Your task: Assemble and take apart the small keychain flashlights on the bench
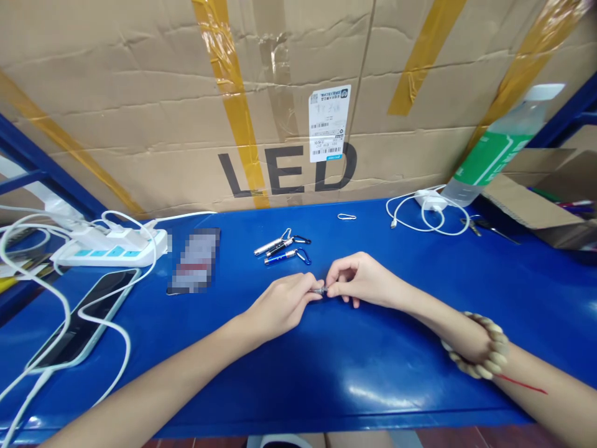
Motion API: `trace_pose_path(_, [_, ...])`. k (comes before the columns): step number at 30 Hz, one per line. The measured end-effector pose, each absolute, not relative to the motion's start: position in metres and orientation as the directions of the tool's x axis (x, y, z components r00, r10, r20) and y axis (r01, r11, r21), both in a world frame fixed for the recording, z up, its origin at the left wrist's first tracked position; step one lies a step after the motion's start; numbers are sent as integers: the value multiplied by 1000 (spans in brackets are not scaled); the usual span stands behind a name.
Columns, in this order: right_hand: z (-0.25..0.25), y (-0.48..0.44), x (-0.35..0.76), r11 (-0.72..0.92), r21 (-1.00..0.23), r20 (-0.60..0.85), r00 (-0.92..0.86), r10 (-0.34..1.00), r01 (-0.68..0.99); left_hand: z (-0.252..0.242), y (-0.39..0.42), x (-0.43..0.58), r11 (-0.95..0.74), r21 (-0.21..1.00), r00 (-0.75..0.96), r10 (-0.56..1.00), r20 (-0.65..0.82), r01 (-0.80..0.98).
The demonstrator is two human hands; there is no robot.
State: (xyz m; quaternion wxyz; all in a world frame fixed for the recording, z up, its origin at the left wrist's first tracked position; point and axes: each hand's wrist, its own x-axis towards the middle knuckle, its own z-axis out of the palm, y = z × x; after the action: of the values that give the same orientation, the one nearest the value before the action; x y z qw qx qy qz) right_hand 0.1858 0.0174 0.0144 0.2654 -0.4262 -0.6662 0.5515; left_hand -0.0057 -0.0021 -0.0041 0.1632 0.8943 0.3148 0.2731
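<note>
Above the middle of the blue tabletop, my left hand (286, 302) pinches a small grey metal piece (319, 290), most of it hidden by the fingers. Its right end meets the thumb and index fingertip of my right hand (359, 280), which is closed around that tip. What kind of piece it is I cannot make out. Just behind my hands lie three mini flashlights with carabiner clips: a silver one (268, 247), a black one (278, 246) and a blue one (280, 256). A loose silver carabiner (346, 216) rests farther back.
At the left are a white power strip (116, 252) with tangled cables, a phone (88, 317) and a blurred-out phone-shaped item (193, 261). A large cardboard box (163, 124) walls off the back. To the right stand a bottle (494, 149), a white charger cable (436, 211) and an open carton (527, 202).
</note>
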Motion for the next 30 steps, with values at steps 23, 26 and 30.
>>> trace_pose_path(23, [19,12,179,-45,-962,-143,-357,923,269,0,0,-3,-675,569,485,736,472,470])
trace_pose_path(26, [18,12,182,357,-849,289,-224,931,388,0,1,-2,-645,585,445,763,469,491])
trace_pose_path(30, [16,12,186,699,-584,621,-327,712,414,0,2,-2,-653,576,453,757,471,491])
